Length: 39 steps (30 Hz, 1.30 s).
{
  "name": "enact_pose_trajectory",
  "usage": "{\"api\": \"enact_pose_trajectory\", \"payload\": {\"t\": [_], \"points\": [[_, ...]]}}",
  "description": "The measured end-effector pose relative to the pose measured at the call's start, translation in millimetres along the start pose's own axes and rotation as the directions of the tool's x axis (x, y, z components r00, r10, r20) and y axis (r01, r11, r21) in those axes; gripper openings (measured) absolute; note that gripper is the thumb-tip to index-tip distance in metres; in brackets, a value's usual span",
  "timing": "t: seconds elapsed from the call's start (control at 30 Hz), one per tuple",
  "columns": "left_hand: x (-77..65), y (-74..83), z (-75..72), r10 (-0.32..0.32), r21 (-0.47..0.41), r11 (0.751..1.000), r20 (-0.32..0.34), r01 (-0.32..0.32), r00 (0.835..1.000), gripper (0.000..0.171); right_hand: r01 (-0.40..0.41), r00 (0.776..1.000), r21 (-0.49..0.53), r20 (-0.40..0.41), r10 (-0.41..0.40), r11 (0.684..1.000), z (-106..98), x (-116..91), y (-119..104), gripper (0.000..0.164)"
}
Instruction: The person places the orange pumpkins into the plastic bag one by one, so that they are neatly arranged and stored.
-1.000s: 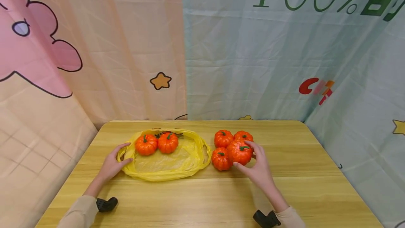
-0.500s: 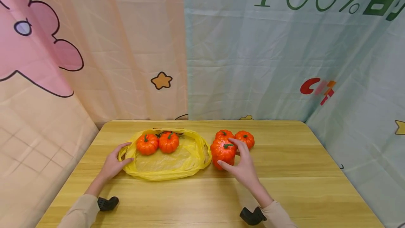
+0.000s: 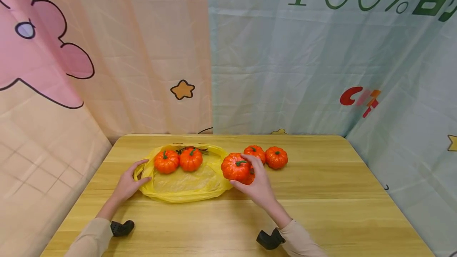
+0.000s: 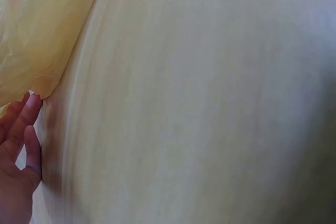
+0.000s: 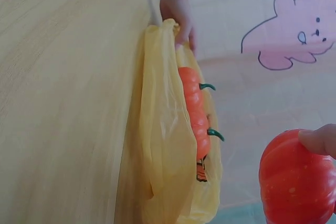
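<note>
A yellow plastic bag (image 3: 185, 197) lies spread open on the table, with two small orange pumpkins (image 3: 166, 162) inside by its back left. My left hand (image 3: 127, 183) holds the bag's left edge, thumb on the inner side. Between the thumb and fingers of my right hand (image 3: 262, 188) is another orange pumpkin (image 3: 233, 166) with a green stem, raised over the bag's right rim. Part of a pumpkin (image 3: 251, 176) shows behind the held one. In the right wrist view, the held pumpkin (image 5: 296, 182) is apart from the bag (image 5: 168, 129).
Two more pumpkins (image 3: 276, 158) sit side by side at the back right of the wooden table (image 3: 321, 209). Printed curtains (image 3: 271, 70) hang behind the table and along both its sides. A black band part (image 3: 270, 239) is on each wrist.
My right hand has carried the gripped pumpkin left, from above the right-hand group to the bag's right rim. The left hand has stayed at the bag's left edge.
</note>
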State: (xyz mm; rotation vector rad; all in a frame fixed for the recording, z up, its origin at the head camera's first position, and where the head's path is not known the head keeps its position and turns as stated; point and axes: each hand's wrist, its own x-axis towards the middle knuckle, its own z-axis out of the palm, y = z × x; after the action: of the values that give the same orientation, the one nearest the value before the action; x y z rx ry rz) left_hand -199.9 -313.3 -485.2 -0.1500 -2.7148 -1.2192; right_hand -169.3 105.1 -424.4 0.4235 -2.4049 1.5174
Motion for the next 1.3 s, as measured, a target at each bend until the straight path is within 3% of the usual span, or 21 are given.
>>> {"api": "enact_pose_trajectory", "payload": {"t": [0.73, 1.13, 1.3], "points": [[0.9, -0.9, 0.3, 0.001, -0.004, 1.000, -0.004, -0.001, 1.000, 0.059, 0.026, 0.995, 0.033, 0.093, -0.029, 0.999, 45.6, 17.8, -6.2, 0.071], [-0.3, -1.7, 0.7, 0.001, 0.001, 1.000, -0.004, -0.001, 1.000, 0.059, -0.072, 0.984, 0.087, 0.169, 0.057, 0.994, 60.6, 29.7, -7.7, 0.074], [0.0, -3.1, 1.4, 0.007, -0.021, 1.000, -0.005, -0.007, 1.000, 0.059, -0.104, 0.980, 0.034, 0.175, 0.096, 0.994, 63.9, 35.4, -4.3, 0.073]]}}
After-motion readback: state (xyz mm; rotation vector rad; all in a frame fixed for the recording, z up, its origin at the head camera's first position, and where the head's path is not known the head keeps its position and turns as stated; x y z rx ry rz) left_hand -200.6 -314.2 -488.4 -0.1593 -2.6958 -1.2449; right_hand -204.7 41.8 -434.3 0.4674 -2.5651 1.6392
